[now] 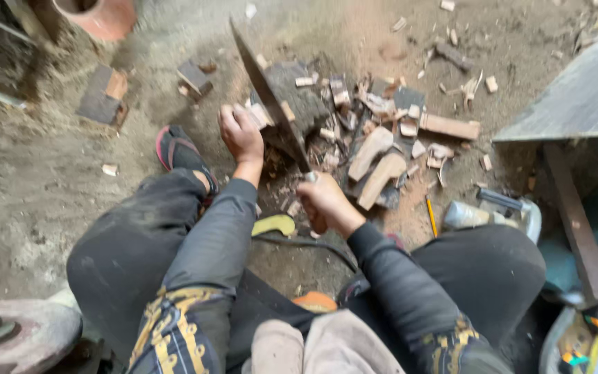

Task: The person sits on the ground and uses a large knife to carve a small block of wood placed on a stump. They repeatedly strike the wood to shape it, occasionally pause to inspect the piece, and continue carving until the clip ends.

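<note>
Here you sit on the dirt floor; your left hand [240, 134] pins a wood piece [260, 114] upright on the chopping block [299, 97], fingers low, while your right hand [325, 202] clenches the raised blade [264, 97], edge angled toward it.

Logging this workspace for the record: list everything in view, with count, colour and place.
cleaver: one, dark blade, centre, raised over the block
chopping block: one, dark, centre
small wood piece: one, pale, on the block
carved wood blanks: two, tan, right of the block
wood chips: many, tan, strewn over the ground
pencil: one, yellow, right of centre
clay pot: one, reddish, top left
grinding wheel: one, grey-pink, bottom left
sandal: one, black with red edge, left
left hand: holds the wood piece
right hand: grips the cleaver handle
</note>
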